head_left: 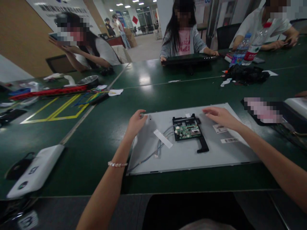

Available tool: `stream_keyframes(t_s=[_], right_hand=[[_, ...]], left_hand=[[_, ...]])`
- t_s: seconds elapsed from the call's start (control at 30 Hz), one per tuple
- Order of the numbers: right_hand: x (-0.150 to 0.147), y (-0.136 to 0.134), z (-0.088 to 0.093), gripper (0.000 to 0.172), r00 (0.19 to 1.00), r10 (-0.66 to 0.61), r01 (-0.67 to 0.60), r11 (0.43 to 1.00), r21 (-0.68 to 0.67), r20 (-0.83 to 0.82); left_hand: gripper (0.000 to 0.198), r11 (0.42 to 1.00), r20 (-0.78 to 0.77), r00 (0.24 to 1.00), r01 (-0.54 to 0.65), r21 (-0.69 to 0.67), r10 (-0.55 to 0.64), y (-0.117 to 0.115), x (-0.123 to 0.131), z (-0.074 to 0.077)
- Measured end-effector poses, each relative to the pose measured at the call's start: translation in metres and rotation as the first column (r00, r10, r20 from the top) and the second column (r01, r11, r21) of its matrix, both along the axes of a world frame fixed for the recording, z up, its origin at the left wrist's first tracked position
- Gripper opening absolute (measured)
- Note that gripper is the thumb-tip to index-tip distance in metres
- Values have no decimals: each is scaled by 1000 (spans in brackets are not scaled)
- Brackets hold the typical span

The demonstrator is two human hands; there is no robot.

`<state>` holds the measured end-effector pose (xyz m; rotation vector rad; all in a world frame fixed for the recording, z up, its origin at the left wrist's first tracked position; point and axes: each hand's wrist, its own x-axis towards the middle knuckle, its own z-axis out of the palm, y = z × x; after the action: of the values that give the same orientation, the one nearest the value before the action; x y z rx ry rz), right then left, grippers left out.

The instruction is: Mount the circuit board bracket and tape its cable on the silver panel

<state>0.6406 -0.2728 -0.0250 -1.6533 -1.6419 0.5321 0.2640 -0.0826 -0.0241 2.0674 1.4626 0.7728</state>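
A flat grey display panel (pixel 148 161) lies back side up on the green table before me. On it sits a black plastic bracket (pixel 203 143) holding a green circuit board (pixel 188 131), with thin blue-grey wires (pixel 150 155) running left under a strip of white tape (pixel 163 139). My left hand (pixel 137 124), a beaded bracelet at its wrist, is at the panel's far left corner, fingers loosely bent with thumb apart; whether it touches the edge I cannot tell. Above the panel's far right part, my right hand (pixel 220 116) has its fingers stretched toward the bracket and holds nothing.
A white device (pixel 35 171) lies at the left. A red strip (pixel 48 92), wires and yellow tape lines are beyond it. To the right are a black pad (pixel 254 115), bottles (pixel 253 52) and a black bag (pixel 247 74). Across sits a person holding a black panel (pixel 189 59); others sit beside.
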Motion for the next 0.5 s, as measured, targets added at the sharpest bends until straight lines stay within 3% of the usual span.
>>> stream_keyframes(t_s=[0.13,0.27,0.37,0.5], right_hand=[[31,-5,3,39,963,-192,209,975,-74,190],[66,-9,-4,46,915,-239,276,958,-75,324],[76,-12,-5,48,924,-233,288,945,-152,305],[71,-13,1,53,964,-219,253,929,-269,149]], left_hand=[[48,1000,-3,1000,-1,3,1,0,0,0],[47,999,14,1000,-15,-28,16,-5,4,6],[48,997,44,998,-35,-63,38,-10,7,12],[48,990,124,991,-40,-138,57,-13,9,16]])
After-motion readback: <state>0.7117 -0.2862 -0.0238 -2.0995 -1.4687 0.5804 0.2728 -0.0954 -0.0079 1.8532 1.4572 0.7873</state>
